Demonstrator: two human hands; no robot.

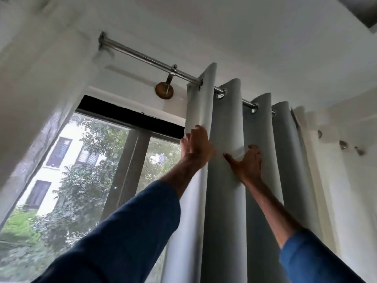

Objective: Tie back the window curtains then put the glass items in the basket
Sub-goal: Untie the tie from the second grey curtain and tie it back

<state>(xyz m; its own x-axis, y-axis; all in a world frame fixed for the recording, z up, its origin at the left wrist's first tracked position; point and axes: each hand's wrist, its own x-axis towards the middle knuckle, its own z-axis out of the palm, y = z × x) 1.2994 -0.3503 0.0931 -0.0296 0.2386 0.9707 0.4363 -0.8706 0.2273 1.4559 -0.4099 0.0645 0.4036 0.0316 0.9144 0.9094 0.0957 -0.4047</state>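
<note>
left grip (195,146) clasps curtain (224,211) | right grip (247,164) spread on it | rod (142,57) above | window (81,160) left

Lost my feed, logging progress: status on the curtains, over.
Left grip holds leading edge of curtain. Right grip spread on next fold, hold unclear. Curtain bunched on rod, no tie seen. Nothing in the way.

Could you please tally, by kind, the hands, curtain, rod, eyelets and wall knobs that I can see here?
bare hands: 2, left hand and right hand
pale grey fabric curtain: 1
shiny metal curtain rod: 1
silver metal eyelets plainly in view: 4
small metal wall knobs: 3
Total: 11
</note>
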